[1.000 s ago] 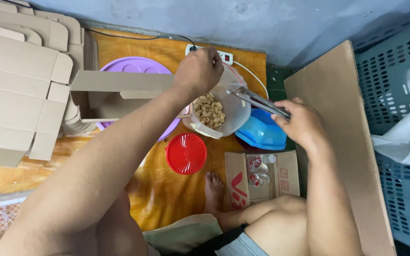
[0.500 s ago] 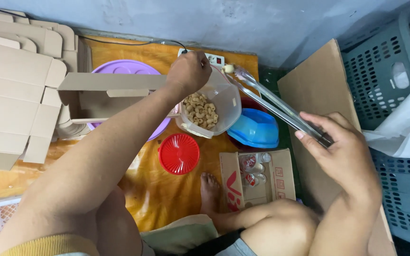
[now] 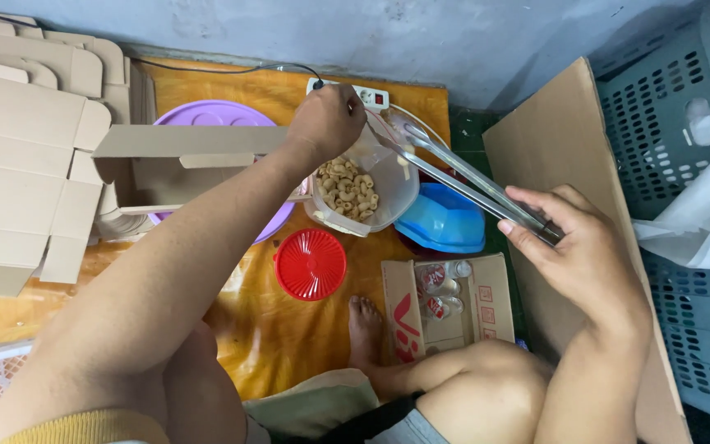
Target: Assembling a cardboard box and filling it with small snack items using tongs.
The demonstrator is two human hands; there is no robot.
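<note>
My left hand [image 3: 326, 122] grips the rim of a clear plastic jar [image 3: 367, 193] that is tilted on its side and holds pale cashew-like nuts [image 3: 347, 187]. My right hand [image 3: 573, 247] holds the back end of long metal tongs [image 3: 454, 173], whose tips reach the jar's mouth near my left hand. A piece of nut sits near the tong tips. A red ridged lid [image 3: 311, 263] lies on the orange mat [image 3: 289, 337] just below the jar. A blue plastic lid [image 3: 444, 218] rests to the right of the jar.
An open brown carton [image 3: 182, 168] sits over a purple round tray [image 3: 211, 115]. Flat folded cartons [image 3: 22, 156] pile up at left. A small box with bottles [image 3: 445, 304] lies by my foot [image 3: 363, 325]. A cardboard sheet [image 3: 564, 164], grey crates [image 3: 688, 140] and a power strip [image 3: 359, 92] surround these.
My right hand has drawn the tongs out and back to the right, then the tips swung toward the jar's mouth. My left hand kept hold of the jar.
</note>
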